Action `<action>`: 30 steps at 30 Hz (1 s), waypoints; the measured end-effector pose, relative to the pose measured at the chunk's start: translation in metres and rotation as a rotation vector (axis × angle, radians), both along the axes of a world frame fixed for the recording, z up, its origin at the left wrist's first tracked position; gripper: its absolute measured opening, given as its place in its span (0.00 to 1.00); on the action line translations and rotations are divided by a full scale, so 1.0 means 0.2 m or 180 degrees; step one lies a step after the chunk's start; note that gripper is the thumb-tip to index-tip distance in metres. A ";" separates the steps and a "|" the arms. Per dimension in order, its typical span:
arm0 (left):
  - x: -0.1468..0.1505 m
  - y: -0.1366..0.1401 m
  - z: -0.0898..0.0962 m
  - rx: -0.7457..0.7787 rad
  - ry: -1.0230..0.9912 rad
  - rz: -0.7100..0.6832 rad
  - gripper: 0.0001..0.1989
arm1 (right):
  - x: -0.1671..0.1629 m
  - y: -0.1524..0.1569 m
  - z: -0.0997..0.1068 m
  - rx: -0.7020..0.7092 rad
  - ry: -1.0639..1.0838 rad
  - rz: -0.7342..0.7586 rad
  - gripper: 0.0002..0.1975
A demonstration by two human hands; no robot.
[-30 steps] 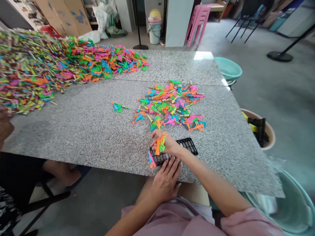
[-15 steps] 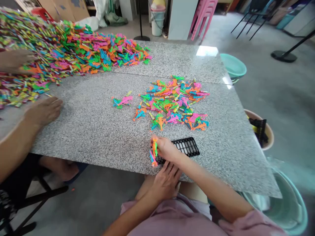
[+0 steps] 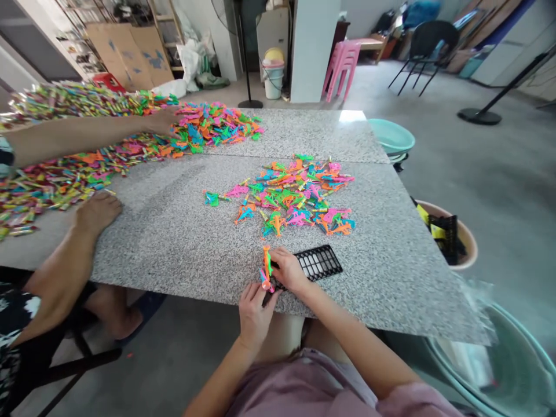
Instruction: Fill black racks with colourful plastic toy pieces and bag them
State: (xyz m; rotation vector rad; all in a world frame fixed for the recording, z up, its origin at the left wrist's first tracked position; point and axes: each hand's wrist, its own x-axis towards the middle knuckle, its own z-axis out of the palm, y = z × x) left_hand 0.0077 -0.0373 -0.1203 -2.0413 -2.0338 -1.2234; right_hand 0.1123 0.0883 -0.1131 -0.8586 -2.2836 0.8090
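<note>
A black slotted plastic rack [image 3: 319, 262] lies near the table's front edge, its left end partly hidden by my hands. Small plastic toy pieces [image 3: 266, 263] in orange, green, pink and blue stand up at that left end. My right hand [image 3: 290, 271] is closed beside them, its fingertips on the orange and green pieces. From the front, my left hand [image 3: 255, 313] pinches the rack's left end, just below the pink piece; its exact hold is partly hidden. Beyond the rack is a loose pile of bright plastic toys [image 3: 299, 194].
A co-worker's hand [image 3: 98, 211] rests on the granite table [image 3: 174, 231]; their other arm [image 3: 87, 136] reaches across a large heap of toys [image 3: 217, 124]. To the right stand a basin of black racks [image 3: 469, 246] and a green tub [image 3: 527, 353].
My left hand has moved from the front edge up to the rack's left end and closed there. My right hand stays at the pieces. The co-worker's far arm has reached further right over the heap.
</note>
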 end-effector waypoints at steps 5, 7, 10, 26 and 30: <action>0.00 0.01 0.00 0.0034 0.0015 -0.0122 0.13 | 0.00 0.00 0.01 -0.0111 0.0007 0.0076 0.07; -0.01 0.00 0.00 0.0036 0.0022 -0.0162 0.14 | 0.00 0.00 0.01 -0.0121 0.0029 0.0102 0.08; -0.02 0.01 0.00 0.0056 0.0026 -0.0225 0.13 | -0.01 0.00 0.01 -0.0111 0.0005 0.0113 0.09; -0.06 0.04 -0.04 0.0472 0.0003 -0.0408 0.11 | 0.90 0.23 0.18 0.0332 -0.2052 -0.1893 0.17; -0.06 0.05 -0.04 0.0474 -0.0051 -0.0466 0.11 | 0.99 0.24 0.19 0.0175 -0.2423 -0.1827 0.15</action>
